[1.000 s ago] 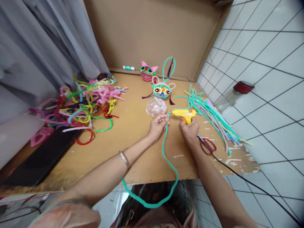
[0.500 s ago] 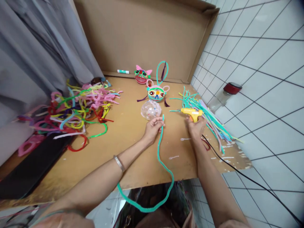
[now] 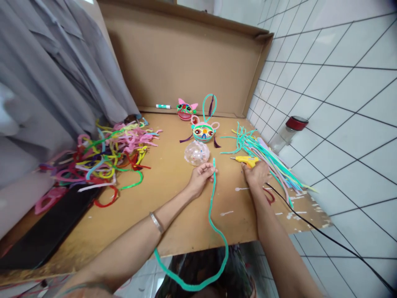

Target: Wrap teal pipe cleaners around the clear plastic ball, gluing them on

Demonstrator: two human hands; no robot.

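Observation:
Between the fingertips of my left hand is the upper end of a long teal pipe cleaner, whose length hangs in a loop past the table's front edge. Just beyond those fingers lies a clear plastic ball with small coloured specks. My right hand is wrapped around a yellow hot glue gun, its nozzle facing left. Behind the clear ball sits a decorated face ornament with pink ears, dark tassels and a teal loop. A second face ornament with pointed pink ears stands farther back.
Tangled coloured pipe cleaners cover the table's left, by a black flat panel. Straight pipe cleaners lie at right beside a red-lidded jar. A black cord trails right. A glue stick rests near the cardboard.
My right hand has lowered the glue gun slightly and turned it, so less of its body shows. The left hand keeps its pinch on the pipe cleaner. The whole view has tilted up.

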